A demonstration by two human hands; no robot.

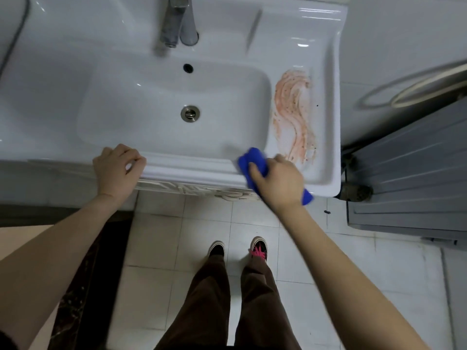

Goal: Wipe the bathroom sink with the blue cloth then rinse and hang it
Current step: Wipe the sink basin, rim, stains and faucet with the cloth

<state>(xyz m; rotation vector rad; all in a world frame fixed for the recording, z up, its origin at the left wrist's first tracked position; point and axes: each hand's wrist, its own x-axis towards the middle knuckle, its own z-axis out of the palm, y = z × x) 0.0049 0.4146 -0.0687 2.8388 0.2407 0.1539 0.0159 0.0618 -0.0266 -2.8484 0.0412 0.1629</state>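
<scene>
A white ceramic sink (pixel 141 79) fills the upper half of the view, with a drain (pixel 190 113) in the basin and a metal tap (pixel 175 20) at the back. An orange-brown smear (pixel 294 109) covers the flat ledge right of the basin. My right hand (pixel 278 179) grips a bunched blue cloth (pixel 251 160) on the sink's front rim, just left of and below the smear. My left hand (pixel 117 168) rests on the front rim further left, fingers curled over the edge.
A grey ribbed panel (pixel 409 178) and a looped hose (pixel 414 89) stand to the right of the sink. White floor tiles (pixel 161 243) and my two shoes lie below. A dark marble threshold (pixel 83 274) runs at lower left.
</scene>
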